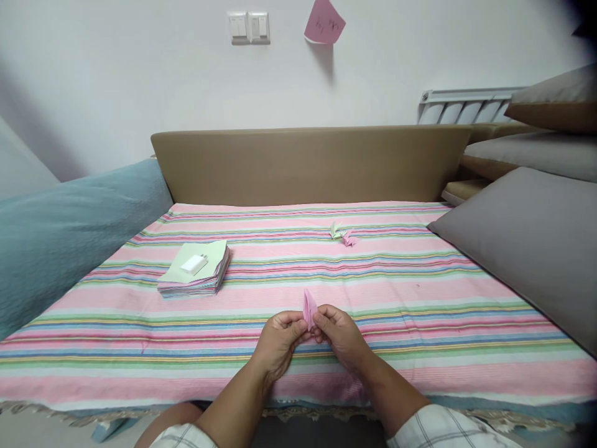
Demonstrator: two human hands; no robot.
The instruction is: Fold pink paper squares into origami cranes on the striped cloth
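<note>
A small folded piece of pink paper (308,306) stands upright between my two hands, its pointed end up, above the striped cloth (270,292). My left hand (282,339) pinches its lower left side between thumb and fingers. On the other side, my right hand (339,333) grips the lower right edge, thumb in front. The fingertips of both hands almost meet below the paper and partly hide its bottom end.
At left lies a stack of coloured paper (175,270) with a white charger plug (194,264) on top. Farther back sit a pale green folded paper figure (335,231) and a pink one (349,238). A grey cushion (527,242) borders the right, a blue bolster (84,218) the left.
</note>
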